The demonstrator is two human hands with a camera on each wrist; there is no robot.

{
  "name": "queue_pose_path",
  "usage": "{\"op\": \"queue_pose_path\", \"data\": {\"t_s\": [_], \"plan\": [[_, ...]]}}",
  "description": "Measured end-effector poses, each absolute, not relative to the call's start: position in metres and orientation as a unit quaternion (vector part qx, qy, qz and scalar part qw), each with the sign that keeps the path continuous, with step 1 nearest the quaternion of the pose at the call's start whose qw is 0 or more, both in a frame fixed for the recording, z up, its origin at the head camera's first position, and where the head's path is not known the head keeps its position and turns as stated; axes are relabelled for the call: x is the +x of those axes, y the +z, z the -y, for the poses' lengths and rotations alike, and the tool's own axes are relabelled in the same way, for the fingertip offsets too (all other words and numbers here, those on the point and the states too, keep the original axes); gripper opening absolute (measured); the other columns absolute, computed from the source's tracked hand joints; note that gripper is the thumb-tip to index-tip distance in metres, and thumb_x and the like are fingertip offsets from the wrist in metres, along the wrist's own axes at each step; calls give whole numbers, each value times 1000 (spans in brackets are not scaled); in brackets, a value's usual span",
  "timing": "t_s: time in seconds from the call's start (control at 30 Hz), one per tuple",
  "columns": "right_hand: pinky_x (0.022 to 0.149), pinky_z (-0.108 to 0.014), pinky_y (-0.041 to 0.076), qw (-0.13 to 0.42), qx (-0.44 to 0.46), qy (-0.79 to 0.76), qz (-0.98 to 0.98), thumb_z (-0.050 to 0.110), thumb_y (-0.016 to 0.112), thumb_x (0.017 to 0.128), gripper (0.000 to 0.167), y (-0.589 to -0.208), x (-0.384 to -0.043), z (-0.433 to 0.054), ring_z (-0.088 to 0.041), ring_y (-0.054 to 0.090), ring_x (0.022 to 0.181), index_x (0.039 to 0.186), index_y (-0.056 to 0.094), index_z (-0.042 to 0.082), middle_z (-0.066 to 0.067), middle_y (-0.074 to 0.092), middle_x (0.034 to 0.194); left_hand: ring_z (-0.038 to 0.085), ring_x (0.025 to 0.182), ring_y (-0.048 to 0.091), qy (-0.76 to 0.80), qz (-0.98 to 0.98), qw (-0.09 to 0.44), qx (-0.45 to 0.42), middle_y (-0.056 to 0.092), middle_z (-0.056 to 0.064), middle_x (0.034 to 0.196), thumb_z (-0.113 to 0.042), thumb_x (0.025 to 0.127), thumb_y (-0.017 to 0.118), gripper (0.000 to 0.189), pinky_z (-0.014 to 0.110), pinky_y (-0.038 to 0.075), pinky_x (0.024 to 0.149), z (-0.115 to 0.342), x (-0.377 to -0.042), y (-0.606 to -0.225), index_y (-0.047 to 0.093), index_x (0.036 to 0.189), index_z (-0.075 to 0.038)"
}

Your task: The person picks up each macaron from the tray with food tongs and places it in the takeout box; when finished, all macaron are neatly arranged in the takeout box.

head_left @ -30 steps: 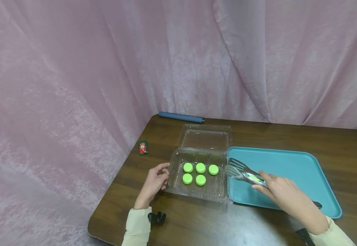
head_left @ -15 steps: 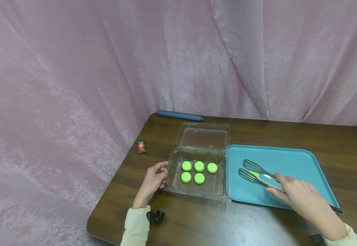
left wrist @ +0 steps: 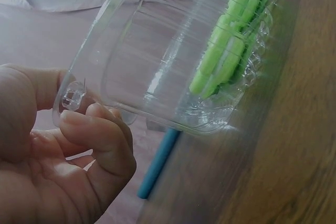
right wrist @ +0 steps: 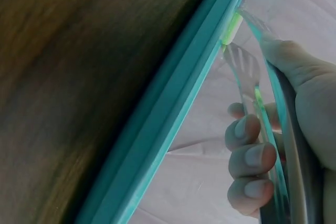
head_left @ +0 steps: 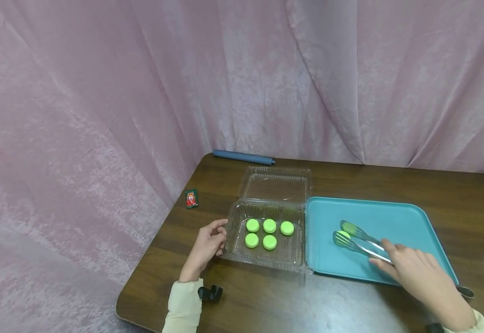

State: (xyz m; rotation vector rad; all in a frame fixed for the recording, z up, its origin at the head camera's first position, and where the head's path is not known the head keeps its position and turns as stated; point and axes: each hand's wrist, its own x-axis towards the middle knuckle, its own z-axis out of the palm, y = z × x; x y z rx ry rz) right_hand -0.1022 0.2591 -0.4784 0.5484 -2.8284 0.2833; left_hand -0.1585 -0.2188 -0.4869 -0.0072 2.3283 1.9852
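My right hand (head_left: 418,273) grips metal serving tongs (head_left: 369,249) with slotted ends, low over the turquoise tray (head_left: 408,217). The tong ends lie on either side of a lime-green macaron (head_left: 344,235) on the tray, and one end partly covers it. In the right wrist view, fingers and thumb wrap the tong arms. My left hand (head_left: 204,247) pinches the left rim of an open clear plastic clamshell box (left wrist: 142,51), thumb and curled fingers at its corner. Several lime-green macarons (head_left: 269,225) sit in the box in two rows.
The box's clear lid (head_left: 276,185) lies folded back behind it. A blue rod (head_left: 244,157) rests along the table's back edge, by the pink curtain (head_left: 258,92). A small red and green packet (head_left: 191,199) lies near the left edge of the wooden table (head_left: 242,296).
My right hand has moved right with the tongs, from beside the box's right rim to the macaron on the tray. My left hand stays at the box's left rim.
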Motion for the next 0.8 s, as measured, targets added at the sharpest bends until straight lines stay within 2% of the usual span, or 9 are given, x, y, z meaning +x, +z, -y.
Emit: {"op": "queue_pose_path", "data": {"t_s": [0.2, 0.8], "plan": [[38, -34, 30, 125, 194, 93, 969, 37, 78, 85, 41, -480, -100, -259, -16, 42, 49, 105, 62, 5, 2, 48, 63, 12, 61, 45, 645, -763, 44, 3, 51, 9, 91, 10, 87, 48, 51, 19, 37, 45, 219, -158, -487, 52, 138, 10], [38, -32, 27, 185, 202, 109, 956, 43, 79, 82, 48, -478, -104, -246, -14, 41, 48, 108, 64, 7, 6, 47, 62, 14, 61, 44, 651, -757, 51, 2, 52, 9, 92, 11, 89, 48, 51, 21, 38, 45, 219, -157, -485, 50, 140, 10]]}}
